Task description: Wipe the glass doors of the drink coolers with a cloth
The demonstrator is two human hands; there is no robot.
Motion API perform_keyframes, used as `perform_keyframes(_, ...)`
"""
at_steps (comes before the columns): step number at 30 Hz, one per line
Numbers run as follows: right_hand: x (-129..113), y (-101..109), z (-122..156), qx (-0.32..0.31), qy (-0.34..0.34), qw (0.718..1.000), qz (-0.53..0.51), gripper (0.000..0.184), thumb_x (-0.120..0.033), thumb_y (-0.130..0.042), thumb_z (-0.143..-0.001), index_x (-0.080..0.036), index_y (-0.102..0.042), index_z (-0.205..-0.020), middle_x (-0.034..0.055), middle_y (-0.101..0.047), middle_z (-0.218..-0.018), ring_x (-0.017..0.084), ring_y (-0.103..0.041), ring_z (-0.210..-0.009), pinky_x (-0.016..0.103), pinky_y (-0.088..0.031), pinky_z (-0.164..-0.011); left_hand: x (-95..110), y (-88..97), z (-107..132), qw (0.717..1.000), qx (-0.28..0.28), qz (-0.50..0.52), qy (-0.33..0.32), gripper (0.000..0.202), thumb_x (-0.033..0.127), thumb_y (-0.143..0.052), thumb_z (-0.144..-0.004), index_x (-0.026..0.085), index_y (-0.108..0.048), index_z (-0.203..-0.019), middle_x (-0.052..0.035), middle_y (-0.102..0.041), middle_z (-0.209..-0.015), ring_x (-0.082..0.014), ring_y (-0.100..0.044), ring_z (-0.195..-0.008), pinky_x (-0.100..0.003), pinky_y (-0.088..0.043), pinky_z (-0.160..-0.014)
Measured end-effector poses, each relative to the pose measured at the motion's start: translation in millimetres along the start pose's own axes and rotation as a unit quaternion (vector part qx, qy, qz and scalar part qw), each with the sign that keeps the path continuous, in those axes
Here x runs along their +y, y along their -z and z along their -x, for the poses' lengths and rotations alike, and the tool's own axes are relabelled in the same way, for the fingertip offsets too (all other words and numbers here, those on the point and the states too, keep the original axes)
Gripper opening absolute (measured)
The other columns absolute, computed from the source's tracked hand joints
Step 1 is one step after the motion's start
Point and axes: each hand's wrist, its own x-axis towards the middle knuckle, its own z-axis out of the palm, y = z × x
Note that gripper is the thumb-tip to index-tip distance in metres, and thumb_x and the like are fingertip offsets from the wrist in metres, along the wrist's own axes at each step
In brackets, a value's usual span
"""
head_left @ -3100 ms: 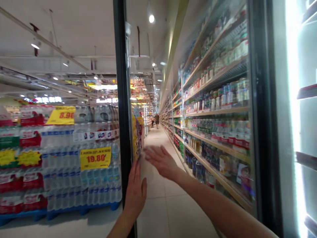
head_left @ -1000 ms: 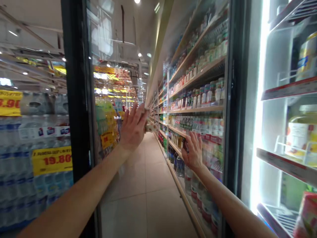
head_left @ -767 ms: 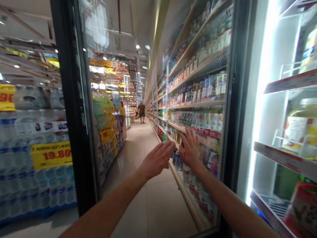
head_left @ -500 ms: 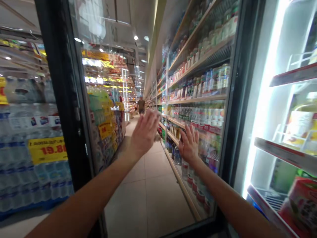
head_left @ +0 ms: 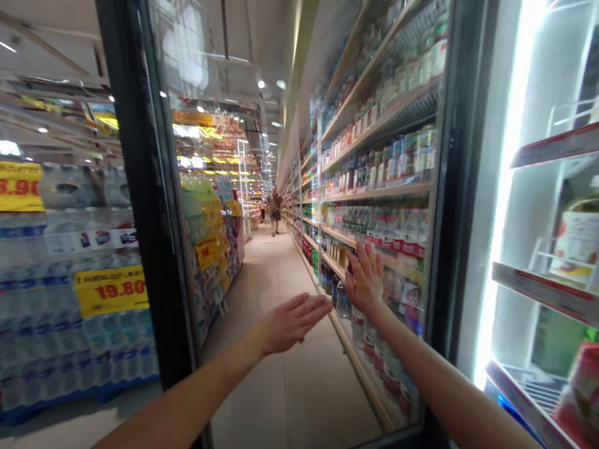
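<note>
An open glass fridge door [head_left: 154, 237] with a black frame swings out in front of me, and I look through its pane down a shop aisle. My right hand [head_left: 366, 280] lies flat on the inside of the glass near the hinge side, fingers spread and pointing up. My left hand [head_left: 292, 321] is stretched out flat against the pane, fingers together and pointing right, lower than the right hand. Neither hand holds anything.
The lit fridge interior [head_left: 543, 249] with shelves of bottles and packs is at the right. Stacked water-bottle packs with yellow price signs [head_left: 111, 290] stand at the left. Drink shelves [head_left: 374, 193] line the aisle beyond the glass. A person [head_left: 274, 209] walks far down the aisle.
My left hand has swept up and down across the glass and now sits lower, pointing right. My right hand stays pressed on the pane. The view has shifted slightly.
</note>
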Motion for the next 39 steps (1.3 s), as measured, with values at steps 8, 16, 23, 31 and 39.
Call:
perform_keyframes(8,1.0,-1.8,1.0,0.015,0.004,1.0,0.005,0.055,-0.018,-0.043,-0.084,-0.022,-0.034,-0.138,0.0116,-0.037,-0.145,0.025,-0.022,-0.139,0.051,-0.021,-0.11,-22.4,17.3,33.7,0.992,-0.004,-0.079,0.102,0.055,0.021,-0.043,-0.087,0.021,-0.029,-0.141,-0.0056,-0.039,-0.144,-0.017,-0.02,-0.139,-0.036,-0.017,-0.114)
perform_keyframes(16,1.2,-3.3,1.7,0.026,-0.003,1.0,0.0,0.058,-0.018,-0.044,-0.082,-0.024,-0.033,-0.139,0.0095,-0.034,-0.147,0.026,-0.024,-0.139,0.052,-0.022,-0.11,-27.1,20.4,41.3,0.965,0.016,-0.094,0.246,0.056,0.024,-0.044,-0.087,0.022,-0.029,-0.141,-0.0093,-0.04,-0.143,-0.0213,-0.023,-0.138,-0.041,-0.018,-0.113)
perform_keyframes(23,1.2,-2.8,1.4,0.011,-0.001,1.0,0.0,0.055,-0.019,-0.044,-0.083,-0.022,-0.035,-0.137,0.0109,-0.037,-0.145,0.025,-0.023,-0.139,0.051,-0.021,-0.111,-15.2,18.8,50.9,0.996,-0.063,-0.042,0.054,0.051,0.024,-0.04,-0.088,0.03,-0.033,-0.139,0.0008,-0.041,-0.143,-0.012,-0.024,-0.137,-0.031,-0.019,-0.113)
perform_keyframes(31,-3.5,-2.3,2.5,0.011,-0.019,1.0,0.004,0.052,-0.021,-0.042,-0.085,-0.023,-0.036,-0.137,0.0113,-0.041,-0.142,0.024,-0.025,-0.138,0.049,-0.022,-0.111,-10.9,15.1,37.6,0.998,-0.041,-0.039,0.011,0.048,0.026,-0.044,-0.086,0.022,-0.041,-0.134,0.0,-0.04,-0.144,-0.0138,-0.018,-0.14,-0.031,-0.012,-0.115)
perform_keyframes(39,-4.3,-0.8,2.1,0.007,-0.023,1.0,0.0,0.054,-0.018,-0.041,-0.086,-0.023,-0.033,-0.139,0.0104,-0.038,-0.144,0.023,-0.023,-0.139,0.048,-0.02,-0.112,-13.3,6.8,11.9,0.991,-0.024,-0.044,0.123,0.056,0.024,-0.044,-0.087,0.019,-0.03,-0.141,-0.0076,-0.036,-0.145,-0.019,-0.014,-0.14,-0.037,-0.014,-0.114)
